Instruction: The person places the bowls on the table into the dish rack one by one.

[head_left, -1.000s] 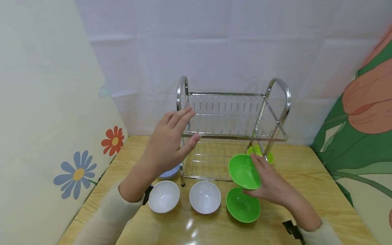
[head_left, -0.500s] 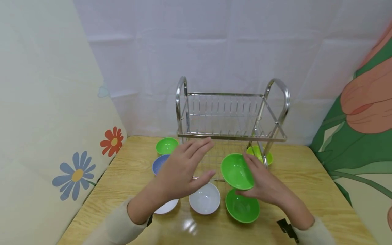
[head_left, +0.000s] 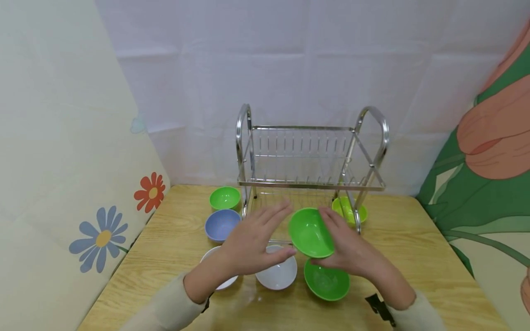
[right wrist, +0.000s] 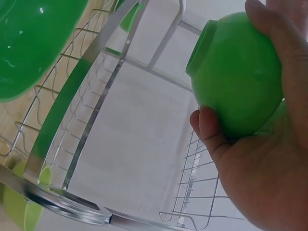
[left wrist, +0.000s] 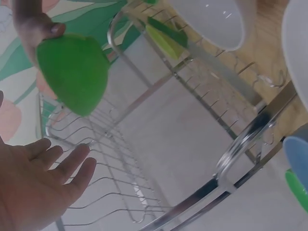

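Note:
My right hand (head_left: pixel 349 243) grips a bright green bowl (head_left: pixel 310 233) at its right side, thumb below and fingers above. The bowl is raised and tilted, its inside facing the head camera; the right wrist view shows its rounded underside (right wrist: pixel 238 72). Fingers spread, my left hand (head_left: pixel 256 243) hovers just left of that bowl and holds nothing. In the left wrist view a gap shows between the left hand (left wrist: pixel 43 178) and the green bowl (left wrist: pixel 74 72). Below stand a second green bowl (head_left: pixel 327 281) and two white bowls (head_left: pixel 283 276), partly hidden by the left hand.
A two-tier metal dish rack (head_left: pixel 310 185) stands behind the hands. Left of it are a blue bowl (head_left: pixel 221 225) and a small green bowl (head_left: pixel 225 197). A yellow-green bowl (head_left: pixel 349 210) sits by its right leg. The wooden table (head_left: pixel 414 248) meets a white cloth backdrop (head_left: pixel 215 92).
My left hand has come down and right from beside the rack toward the held bowl. My right hand has shifted slightly left with the green bowl.

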Demonstrator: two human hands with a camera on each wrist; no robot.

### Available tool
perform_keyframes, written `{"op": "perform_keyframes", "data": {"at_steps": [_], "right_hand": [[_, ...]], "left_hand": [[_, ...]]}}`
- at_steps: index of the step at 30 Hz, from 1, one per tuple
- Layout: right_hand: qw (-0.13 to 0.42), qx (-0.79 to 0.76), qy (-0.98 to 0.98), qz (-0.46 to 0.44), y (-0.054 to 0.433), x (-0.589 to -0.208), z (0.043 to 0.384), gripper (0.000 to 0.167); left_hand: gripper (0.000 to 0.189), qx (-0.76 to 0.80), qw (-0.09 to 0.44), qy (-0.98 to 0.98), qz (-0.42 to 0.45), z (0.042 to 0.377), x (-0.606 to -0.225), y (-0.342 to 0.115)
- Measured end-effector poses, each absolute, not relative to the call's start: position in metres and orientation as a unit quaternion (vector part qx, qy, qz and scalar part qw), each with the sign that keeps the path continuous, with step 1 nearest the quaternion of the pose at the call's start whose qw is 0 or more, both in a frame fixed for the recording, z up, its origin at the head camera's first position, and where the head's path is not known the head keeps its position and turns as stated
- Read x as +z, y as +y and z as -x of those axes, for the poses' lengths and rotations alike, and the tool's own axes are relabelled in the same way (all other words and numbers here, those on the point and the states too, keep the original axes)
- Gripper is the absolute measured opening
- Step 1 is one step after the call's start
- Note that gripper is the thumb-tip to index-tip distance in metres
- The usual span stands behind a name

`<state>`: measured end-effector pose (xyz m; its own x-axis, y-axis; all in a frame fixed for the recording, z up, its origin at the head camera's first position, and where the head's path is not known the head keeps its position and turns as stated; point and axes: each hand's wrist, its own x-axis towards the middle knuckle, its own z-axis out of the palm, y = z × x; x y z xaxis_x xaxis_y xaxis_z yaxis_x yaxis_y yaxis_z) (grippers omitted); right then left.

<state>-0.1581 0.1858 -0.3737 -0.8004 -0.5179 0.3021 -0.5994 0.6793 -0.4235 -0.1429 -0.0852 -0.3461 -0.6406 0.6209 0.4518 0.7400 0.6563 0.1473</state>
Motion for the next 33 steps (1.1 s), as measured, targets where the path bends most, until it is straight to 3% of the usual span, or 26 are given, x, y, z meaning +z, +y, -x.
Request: {"op": "perform_keyframes", "data": {"at_steps": [16,33], "right_hand": [[0.094,0.241,-0.911,-0.322,0.176,-0.374,0.153,0.124],[0.063,0.232,-0.913,-0.328,0.167,-0.376,0.149,0.122]], "left_hand": [[0.098,-0.234,0.056,-0.903,0.357,0.154,-0.372,-0.082],[0.118,-0.234,0.014,-0.904,0.357,0.161,-0.383,-0.076]]}}
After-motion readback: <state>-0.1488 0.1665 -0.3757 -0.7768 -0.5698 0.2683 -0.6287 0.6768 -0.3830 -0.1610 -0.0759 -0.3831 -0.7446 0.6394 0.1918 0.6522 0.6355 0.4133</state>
